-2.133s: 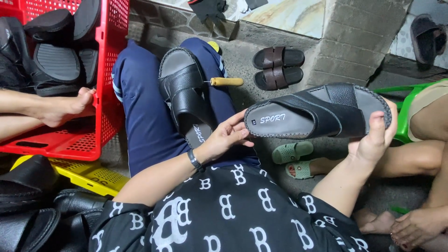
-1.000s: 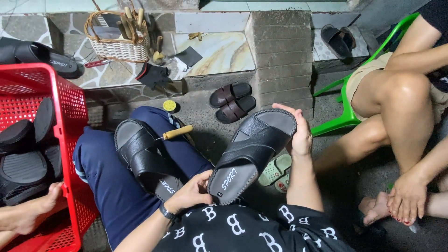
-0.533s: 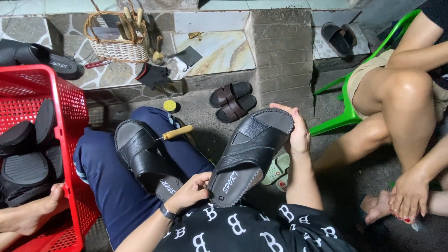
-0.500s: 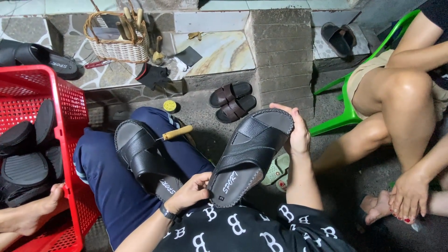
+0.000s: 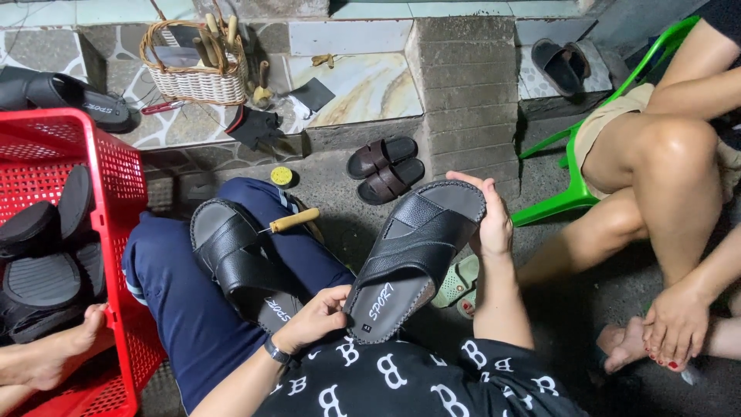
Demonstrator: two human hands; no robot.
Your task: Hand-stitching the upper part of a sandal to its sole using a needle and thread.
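Item: black leather sandal (image 5: 417, 259), centre frame, which I see held tilted above the lap. Left hand (image 5: 312, 316) pinches its heel; right hand (image 5: 490, 220) closes around its toe. Second sandal (image 5: 239, 259) rests on the blue-trousered thigh, centre left.

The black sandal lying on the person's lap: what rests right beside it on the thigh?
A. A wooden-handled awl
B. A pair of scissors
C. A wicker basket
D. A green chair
A. A wooden-handled awl lies on the blue trouser leg, against the black sandal on the lap, while both hands hold another sandal up.
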